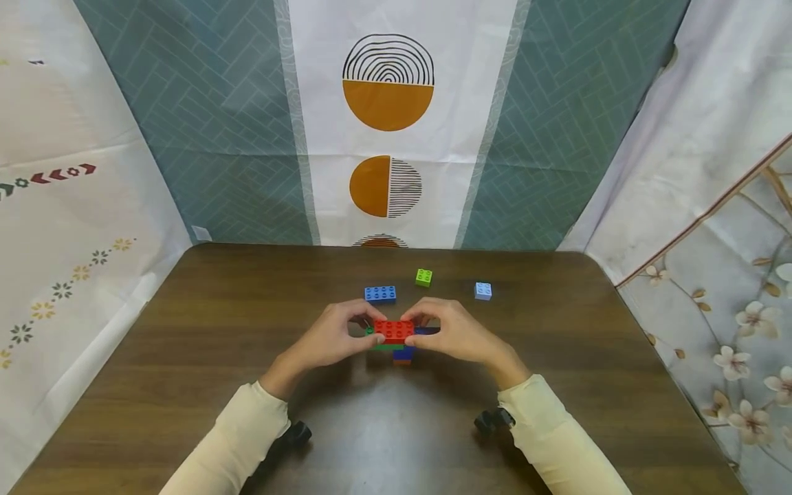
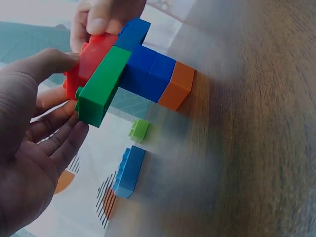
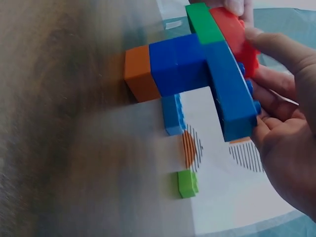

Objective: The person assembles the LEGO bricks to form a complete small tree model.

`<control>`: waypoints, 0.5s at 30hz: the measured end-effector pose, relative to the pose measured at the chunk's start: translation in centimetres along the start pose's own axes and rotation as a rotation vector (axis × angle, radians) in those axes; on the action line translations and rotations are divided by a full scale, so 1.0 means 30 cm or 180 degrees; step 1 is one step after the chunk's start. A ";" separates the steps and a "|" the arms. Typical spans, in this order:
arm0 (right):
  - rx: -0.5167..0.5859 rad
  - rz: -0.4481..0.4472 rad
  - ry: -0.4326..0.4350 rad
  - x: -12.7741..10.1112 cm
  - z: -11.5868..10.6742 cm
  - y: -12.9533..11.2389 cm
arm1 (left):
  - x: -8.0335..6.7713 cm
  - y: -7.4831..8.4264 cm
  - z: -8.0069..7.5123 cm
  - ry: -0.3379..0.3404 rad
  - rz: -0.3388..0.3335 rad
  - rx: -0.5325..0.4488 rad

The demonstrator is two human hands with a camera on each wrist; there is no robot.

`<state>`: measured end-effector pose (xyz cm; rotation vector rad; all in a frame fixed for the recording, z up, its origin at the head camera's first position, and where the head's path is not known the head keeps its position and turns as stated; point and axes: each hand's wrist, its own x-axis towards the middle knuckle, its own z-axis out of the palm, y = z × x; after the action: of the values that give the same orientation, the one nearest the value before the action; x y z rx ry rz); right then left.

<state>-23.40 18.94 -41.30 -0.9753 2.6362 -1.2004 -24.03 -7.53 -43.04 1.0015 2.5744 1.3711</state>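
A red brick (image 1: 394,331), pinched between the left hand (image 1: 337,335) and right hand (image 1: 456,335), sits atop a green brick (image 2: 104,81) and blue bricks (image 3: 178,64), an orange brick (image 3: 141,74) beneath. Beyond the hands, a long brick (image 1: 380,294), lime brick (image 1: 423,277) and pale brick (image 1: 482,291) remain unattached.

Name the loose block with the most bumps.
The long blue block lying on the table: it has eight bumps; the lime block and the pale block have four.
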 end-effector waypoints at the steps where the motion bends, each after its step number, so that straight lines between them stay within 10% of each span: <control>1: 0.0053 -0.0017 0.0000 0.000 -0.009 0.003 | 0.001 0.000 0.000 0.0004 0.0013 0.0011; 15: 0.0048 0.0243 0.0571 0.010 -0.197 0.123 | -0.002 0.002 -0.001 -0.0005 -0.0071 0.0051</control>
<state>-27.44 24.41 -39.77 -0.7912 2.7659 -1.3470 -23.95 -7.56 -42.98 0.9729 2.5913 1.3463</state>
